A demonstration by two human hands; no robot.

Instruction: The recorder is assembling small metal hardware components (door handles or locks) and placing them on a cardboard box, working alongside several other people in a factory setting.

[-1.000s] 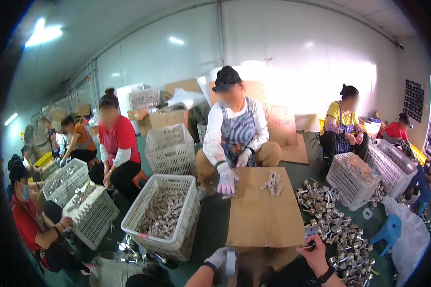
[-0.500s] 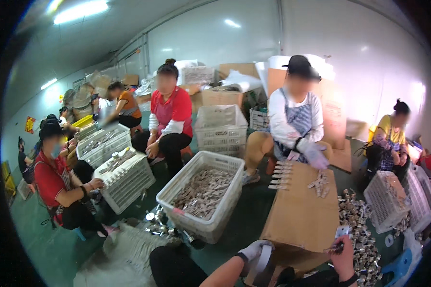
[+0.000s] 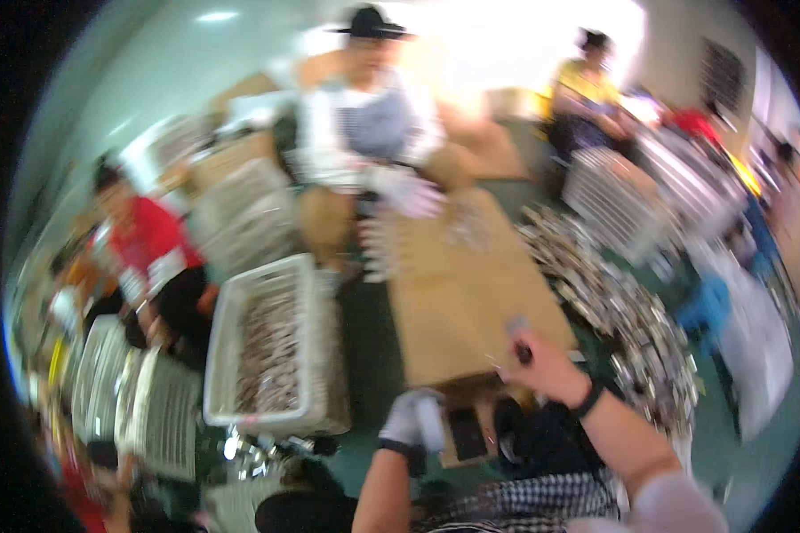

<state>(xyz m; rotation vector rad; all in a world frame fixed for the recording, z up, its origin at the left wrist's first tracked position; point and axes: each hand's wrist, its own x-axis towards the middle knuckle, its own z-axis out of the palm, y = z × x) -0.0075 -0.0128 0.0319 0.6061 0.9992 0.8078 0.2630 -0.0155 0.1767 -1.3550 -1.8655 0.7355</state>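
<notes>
The picture is blurred. My left hand (image 3: 406, 421), in a pale glove, is closed at the near left corner of a brown cardboard box (image 3: 462, 302). It holds a white curved band (image 3: 431, 423); its exact kind is unclear. Over the box's near right part, my bare right hand (image 3: 547, 366) is closed round a small dark object (image 3: 524, 353). A flat grey piece (image 3: 516, 325) shows just beyond those fingers. Small metal parts (image 3: 468, 222) lie on the far end of the box, and a row of them (image 3: 375, 251) sticks out over its left edge.
A co-worker with gloved hands (image 3: 406, 191) sits across the box. On the left stands a white crate (image 3: 218, 355) of metal parts. A heap of shiny metal parts (image 3: 618, 311) covers the floor at right, beside a blue stool (image 3: 707, 306) and white plastic bag (image 3: 751, 346).
The view has swung to the right, so the box and crate sit further left. Both my hands still hold the same things near the box. The co-worker's gloved hands have come together.
</notes>
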